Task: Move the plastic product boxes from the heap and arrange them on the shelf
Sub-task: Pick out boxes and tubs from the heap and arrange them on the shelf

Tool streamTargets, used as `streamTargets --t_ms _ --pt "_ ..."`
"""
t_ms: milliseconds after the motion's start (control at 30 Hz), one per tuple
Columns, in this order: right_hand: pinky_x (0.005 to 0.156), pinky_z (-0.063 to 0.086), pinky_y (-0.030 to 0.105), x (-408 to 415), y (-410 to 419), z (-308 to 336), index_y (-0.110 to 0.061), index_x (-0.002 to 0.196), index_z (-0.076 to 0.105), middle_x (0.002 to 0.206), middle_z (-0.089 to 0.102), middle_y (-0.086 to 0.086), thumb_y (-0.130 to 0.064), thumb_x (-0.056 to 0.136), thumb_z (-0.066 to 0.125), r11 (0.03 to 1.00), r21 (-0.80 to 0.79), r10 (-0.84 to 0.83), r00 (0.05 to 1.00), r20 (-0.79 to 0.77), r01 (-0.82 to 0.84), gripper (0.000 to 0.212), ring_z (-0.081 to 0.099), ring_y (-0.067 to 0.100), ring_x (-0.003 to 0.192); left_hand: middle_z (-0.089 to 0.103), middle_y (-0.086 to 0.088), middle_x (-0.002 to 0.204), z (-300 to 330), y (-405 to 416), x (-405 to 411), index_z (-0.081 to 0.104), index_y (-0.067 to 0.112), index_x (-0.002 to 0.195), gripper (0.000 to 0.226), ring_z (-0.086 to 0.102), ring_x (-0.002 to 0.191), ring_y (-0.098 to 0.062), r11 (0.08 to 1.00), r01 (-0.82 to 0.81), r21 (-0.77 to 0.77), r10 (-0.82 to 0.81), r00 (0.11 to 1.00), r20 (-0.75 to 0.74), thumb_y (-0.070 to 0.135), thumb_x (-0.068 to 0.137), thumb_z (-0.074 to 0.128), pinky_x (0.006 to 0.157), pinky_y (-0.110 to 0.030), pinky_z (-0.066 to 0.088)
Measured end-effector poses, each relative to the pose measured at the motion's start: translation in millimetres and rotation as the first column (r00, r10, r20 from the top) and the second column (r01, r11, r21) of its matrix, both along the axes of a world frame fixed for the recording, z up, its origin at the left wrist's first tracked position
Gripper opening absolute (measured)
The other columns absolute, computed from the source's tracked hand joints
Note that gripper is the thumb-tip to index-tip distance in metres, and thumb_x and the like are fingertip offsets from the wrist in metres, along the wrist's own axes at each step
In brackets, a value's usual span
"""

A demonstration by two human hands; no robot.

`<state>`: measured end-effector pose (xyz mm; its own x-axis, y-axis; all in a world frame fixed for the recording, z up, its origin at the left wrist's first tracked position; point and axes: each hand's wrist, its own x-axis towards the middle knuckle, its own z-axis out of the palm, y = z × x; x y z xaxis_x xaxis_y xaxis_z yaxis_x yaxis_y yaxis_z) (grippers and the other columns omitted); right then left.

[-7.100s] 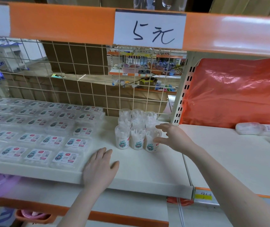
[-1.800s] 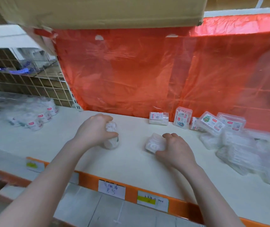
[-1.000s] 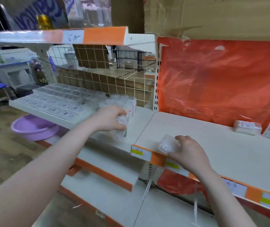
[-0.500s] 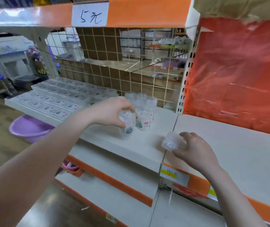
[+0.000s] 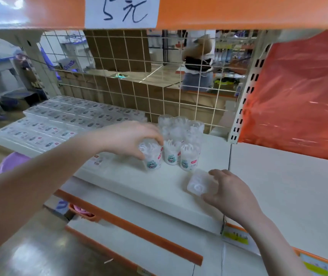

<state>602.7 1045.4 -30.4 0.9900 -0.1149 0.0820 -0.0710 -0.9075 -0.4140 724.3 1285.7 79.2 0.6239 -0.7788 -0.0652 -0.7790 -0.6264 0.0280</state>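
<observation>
While the left hand [image 5: 128,139] pinches a tub [image 5: 151,156] down beside the tub cluster [image 5: 181,140] on the shelf [image 5: 139,182], the right hand [image 5: 226,191] grips a flat box [image 5: 197,185], probably next; heap unseen.

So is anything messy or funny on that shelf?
Mostly tidy: the flat boxes lie in neat rows and the round tubs stand upright together. Only the clear square box in the right hand sits askew, apart from both groups.
</observation>
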Motion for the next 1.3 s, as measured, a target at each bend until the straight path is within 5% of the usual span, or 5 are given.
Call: streamTargets --t_ms 167,300,500,1033,1300 --pt "0.083 0.045 0.03 -5 23 -3 -0.02 0.12 0.053 0.114 0.057 0.002 -0.039 0.074 0.064 0.997 -0.015 -0.077 0.997 -0.02 0.077 0.051 0.054 0.02 0.108 0.051 0.01 0.133 -8 7 18 0.057 0.028 0.125 0.053 0.045 0.121 -0.008 0.993 0.121 -0.011 -0.121 0.993 0.006 0.018 0.075 0.073 0.097 -0.02 0.032" --pt "0.083 0.043 0.028 -6 40 -3 -0.02 0.123 0.051 0.116 0.055 0.0 -0.039 0.075 0.063 0.992 -0.016 -0.128 0.992 -0.021 0.127 0.053 0.053 0.018 0.11 0.052 0.013 0.13 -18 10 32 0.055 0.029 0.124 0.05 0.045 0.114 -0.003 0.975 0.22 0.007 -0.22 0.975 0.039 0.019 0.077 0.07 0.078 -0.001 0.022" --pt "0.083 0.041 0.026 -8 60 -5 -0.02 0.122 0.051 0.116 0.055 0.0 -0.04 0.076 0.063 0.983 -0.051 -0.178 0.984 -0.022 0.176 0.051 0.052 0.018 0.109 0.049 0.013 0.133 -31 14 43 0.054 0.029 0.125 0.047 0.045 0.119 -0.006 0.957 0.29 0.018 -0.29 0.957 0.009 0.018 0.081 0.067 0.092 -0.024 0.038" --pt "0.084 0.044 0.029 2 75 -4 -0.02 0.12 0.051 0.113 0.055 -0.001 -0.038 0.076 0.062 0.972 -0.033 -0.232 0.972 -0.038 0.231 0.049 0.052 0.017 0.108 0.045 0.01 0.141 -41 11 54 0.047 0.024 0.136 0.056 0.039 0.129 -0.011 0.914 0.356 0.197 -0.37 0.928 0.038 0.011 0.084 0.062 0.094 -0.021 0.027" --pt "0.081 0.045 0.029 2 76 -3 -0.021 0.12 0.051 0.111 0.054 -0.003 -0.039 0.075 0.062 0.968 -0.02 -0.25 0.967 -0.046 0.249 0.049 0.052 0.016 0.107 0.041 0.008 0.144 -41 16 53 0.039 0.025 0.141 0.059 0.038 0.13 -0.013 0.897 0.348 0.274 -0.388 0.915 0.109 0.015 0.086 0.058 0.099 -0.029 0.034"
